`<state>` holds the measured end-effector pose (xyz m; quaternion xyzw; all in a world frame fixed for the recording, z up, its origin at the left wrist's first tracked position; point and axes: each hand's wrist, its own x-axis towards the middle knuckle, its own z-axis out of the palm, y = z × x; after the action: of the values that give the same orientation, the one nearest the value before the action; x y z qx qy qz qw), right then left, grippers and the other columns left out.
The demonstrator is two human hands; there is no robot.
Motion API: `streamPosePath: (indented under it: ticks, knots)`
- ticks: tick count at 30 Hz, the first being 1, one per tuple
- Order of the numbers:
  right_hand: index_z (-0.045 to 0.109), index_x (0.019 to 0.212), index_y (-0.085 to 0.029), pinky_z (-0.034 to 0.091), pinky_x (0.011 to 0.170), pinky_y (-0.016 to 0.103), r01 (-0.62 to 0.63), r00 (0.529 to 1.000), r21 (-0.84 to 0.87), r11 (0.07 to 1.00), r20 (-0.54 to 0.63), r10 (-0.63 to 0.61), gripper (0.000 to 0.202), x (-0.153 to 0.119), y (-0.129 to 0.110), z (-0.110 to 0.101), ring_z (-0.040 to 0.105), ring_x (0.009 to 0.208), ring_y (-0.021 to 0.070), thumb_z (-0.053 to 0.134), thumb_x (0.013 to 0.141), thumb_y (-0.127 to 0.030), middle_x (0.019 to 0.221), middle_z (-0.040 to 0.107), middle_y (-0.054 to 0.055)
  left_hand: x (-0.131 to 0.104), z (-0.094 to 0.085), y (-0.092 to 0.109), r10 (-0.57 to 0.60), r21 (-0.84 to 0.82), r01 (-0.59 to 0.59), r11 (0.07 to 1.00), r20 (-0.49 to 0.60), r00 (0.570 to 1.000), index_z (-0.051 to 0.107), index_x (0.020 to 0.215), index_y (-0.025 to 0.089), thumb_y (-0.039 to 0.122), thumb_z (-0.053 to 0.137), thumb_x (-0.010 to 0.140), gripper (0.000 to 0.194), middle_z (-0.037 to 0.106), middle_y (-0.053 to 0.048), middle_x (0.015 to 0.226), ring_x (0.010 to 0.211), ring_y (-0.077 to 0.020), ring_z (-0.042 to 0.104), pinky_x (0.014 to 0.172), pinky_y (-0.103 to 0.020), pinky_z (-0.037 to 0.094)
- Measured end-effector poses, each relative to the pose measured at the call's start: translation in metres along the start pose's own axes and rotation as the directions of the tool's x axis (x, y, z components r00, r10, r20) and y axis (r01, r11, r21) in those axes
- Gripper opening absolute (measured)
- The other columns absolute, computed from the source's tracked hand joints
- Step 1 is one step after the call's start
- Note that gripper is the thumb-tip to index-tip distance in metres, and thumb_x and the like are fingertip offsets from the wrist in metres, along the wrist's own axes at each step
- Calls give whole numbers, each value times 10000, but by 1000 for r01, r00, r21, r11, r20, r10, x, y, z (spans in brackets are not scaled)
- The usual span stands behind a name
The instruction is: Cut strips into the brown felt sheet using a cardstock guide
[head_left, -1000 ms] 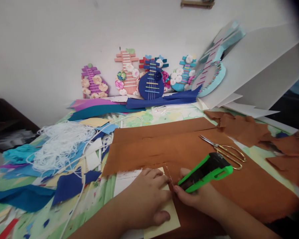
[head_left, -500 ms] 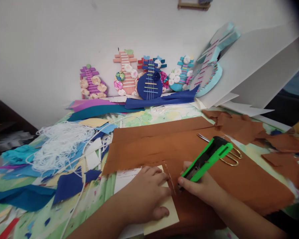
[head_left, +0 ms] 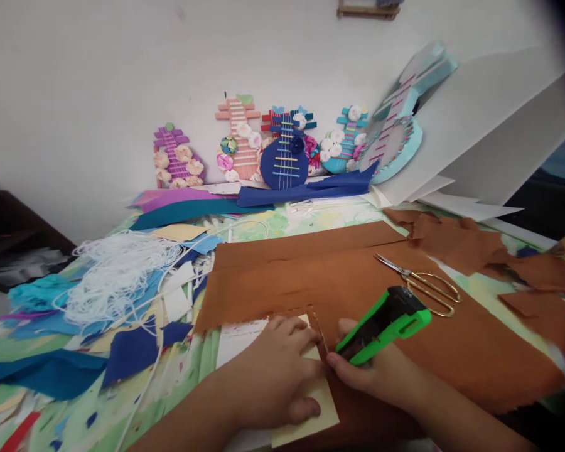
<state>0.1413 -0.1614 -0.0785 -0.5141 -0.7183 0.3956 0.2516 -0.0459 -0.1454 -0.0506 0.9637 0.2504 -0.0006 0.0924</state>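
Note:
My left hand (head_left: 275, 373) lies palm down with its fingers spread, pressing on a pale yellow card (head_left: 327, 408). Part of a white sheet (head_left: 230, 339) shows beside and under that hand. My right hand (head_left: 386, 376) is closed around a green and black utility knife (head_left: 381, 326), tilted with its lower end toward the card. A cut line with a frayed edge runs through the brown sheet (head_left: 263, 276) between the card and my right thumb. The knife's tip is hidden by my thumb and fingers.
Gold-handled scissors (head_left: 406, 273) lie on the brown sheet. Tangled white cord (head_left: 117, 270) and blue scraps (head_left: 132, 351) cover the left; torn brown pieces (head_left: 456, 242) lie to the right. Several decorated paper lutes, one dark blue (head_left: 282, 166), lean on the wall.
My right hand has moved slightly left, bringing the knife lower and closer to the card, so more of the scissors shows. My left hand has stayed in place.

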Motion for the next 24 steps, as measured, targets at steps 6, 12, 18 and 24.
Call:
streamPosePath:
  ticks: [6,12,18,24]
  knots:
    - [343,621,-204,316,465,210,-38,999,67,997,-12,39,227,0,4,1,411,504,91,517,705,-322,548,396,-58,-2,3,1,-10,-27,10,1000,21,1000,580,993,293,453,613,693,342,391,-62,1209,1134,-304,307,925,-452,242]
    - [340,617,-205,326,466,214,-25,997,116,993,-72,33,252,2,11,2,402,500,93,538,706,-333,551,397,-56,-2,2,2,-12,-20,12,1000,25,1000,598,954,289,475,614,687,326,423,-70,1163,1116,-301,327,920,-457,248]
    - [331,585,-199,342,469,214,-9,997,240,971,-71,27,297,1,14,-1,400,512,97,542,697,-376,541,381,-49,-3,5,2,-15,-20,16,1000,18,1000,600,963,273,473,604,693,336,396,-91,1213,1150,-323,297,933,-465,228]
    - [339,576,-193,311,440,192,12,999,117,993,-32,-8,237,0,9,0,367,476,74,537,688,-261,509,351,-68,-4,5,2,-9,-19,9,1000,14,1000,590,999,284,485,602,690,369,396,-93,1226,1148,-323,306,925,-473,238]
